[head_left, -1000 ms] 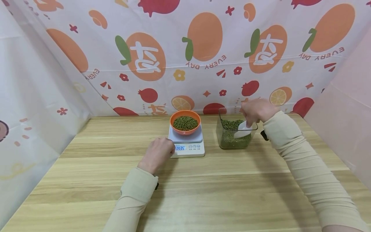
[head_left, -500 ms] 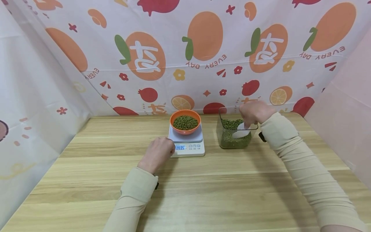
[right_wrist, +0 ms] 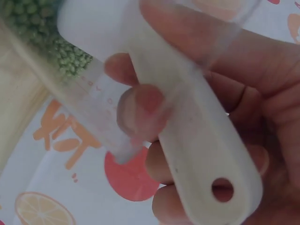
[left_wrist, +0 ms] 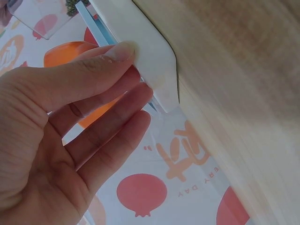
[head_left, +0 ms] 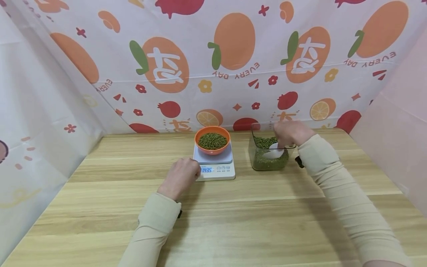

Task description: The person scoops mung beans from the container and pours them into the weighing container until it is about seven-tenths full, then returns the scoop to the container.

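My right hand (head_left: 291, 132) grips the handle of a white scoop (right_wrist: 206, 154), fingers curled round it. The scoop's bowl is down in a clear container (head_left: 254, 157) of mung beans (head_left: 265, 142); its front part is partly hidden among them. My left hand (head_left: 180, 177) rests at the front left corner of a white kitchen scale (head_left: 218, 177). In the left wrist view the thumb (left_wrist: 123, 51) and fingertips touch the scale's edge, the fingers relaxed and slightly bent. An orange bowl (head_left: 213, 151) with mung beans stands on the scale, whose display (head_left: 206, 170) reads about 143.5.
A wooden table (head_left: 240, 222) carries the scale and the container, side by side near its back edge. Behind hangs a fruit-patterned curtain (head_left: 233, 89), with pale cloth (head_left: 43, 96) along the left side. The container's clear walls rise around the scoop.
My right hand and the scoop have moved slightly left, deeper over the beans in the container. The left hand stays at the scale, and its display reading looks the same.
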Motion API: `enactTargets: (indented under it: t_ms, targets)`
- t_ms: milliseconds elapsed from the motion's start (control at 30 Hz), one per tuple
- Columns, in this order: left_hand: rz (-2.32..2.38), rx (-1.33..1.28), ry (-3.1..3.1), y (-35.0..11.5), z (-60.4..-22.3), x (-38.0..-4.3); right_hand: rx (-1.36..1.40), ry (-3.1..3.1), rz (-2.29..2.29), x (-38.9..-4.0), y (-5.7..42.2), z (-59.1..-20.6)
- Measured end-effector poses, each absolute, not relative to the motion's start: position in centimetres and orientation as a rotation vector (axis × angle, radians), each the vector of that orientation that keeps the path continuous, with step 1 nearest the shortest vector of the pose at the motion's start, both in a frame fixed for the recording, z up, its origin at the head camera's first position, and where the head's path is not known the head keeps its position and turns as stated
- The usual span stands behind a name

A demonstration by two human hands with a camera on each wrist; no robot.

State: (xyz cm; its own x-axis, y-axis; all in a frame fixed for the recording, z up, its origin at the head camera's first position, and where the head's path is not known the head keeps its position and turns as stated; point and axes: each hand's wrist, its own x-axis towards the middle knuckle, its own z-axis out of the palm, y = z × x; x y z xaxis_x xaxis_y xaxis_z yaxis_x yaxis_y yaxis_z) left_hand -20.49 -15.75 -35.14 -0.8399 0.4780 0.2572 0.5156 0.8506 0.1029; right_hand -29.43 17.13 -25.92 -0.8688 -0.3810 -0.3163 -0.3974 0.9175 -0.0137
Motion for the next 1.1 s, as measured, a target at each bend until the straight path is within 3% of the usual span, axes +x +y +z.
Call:
enactTargets:
  t_ms: [1100]
  targets:
    - [-0.232,-0.763,-2.826,-15.7,-35.2,-20.6,-0.641,2.884,0.127,-30.0,16.6,-28.0]
